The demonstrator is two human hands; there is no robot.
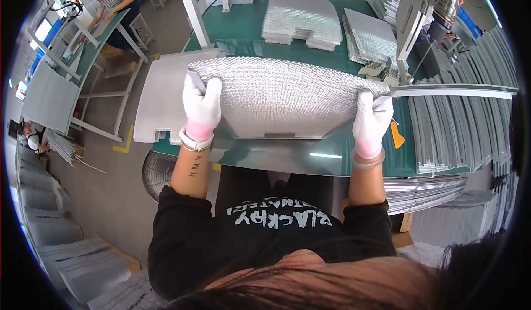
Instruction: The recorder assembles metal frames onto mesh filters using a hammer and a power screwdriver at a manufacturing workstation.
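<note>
I hold up a silver metal mesh panel (285,91) over the green worktable (265,156), its long upper edge bowed and its face tilted toward me. My left hand (202,106), in a white glove with a pink cuff, is closed on the panel's left end, thumb on the near face. A short pale grey strip shows beside that thumb. At the right end my right hand (371,120), gloved alike, pinches the panel's corner, close to the metal jaws of a machine (390,76). Fingers behind the panel are hidden. The panel's lower edge has a small dark notch.
Stacks of mesh panels (301,17) stand at the back; a notched stack (168,86) overhangs the left side. A yellow-orange handled tool (397,135) lies right of my right hand. Long metal strips (456,127) fill the right. A fan (157,172) stands below left; a co-worker (117,3) works farther off.
</note>
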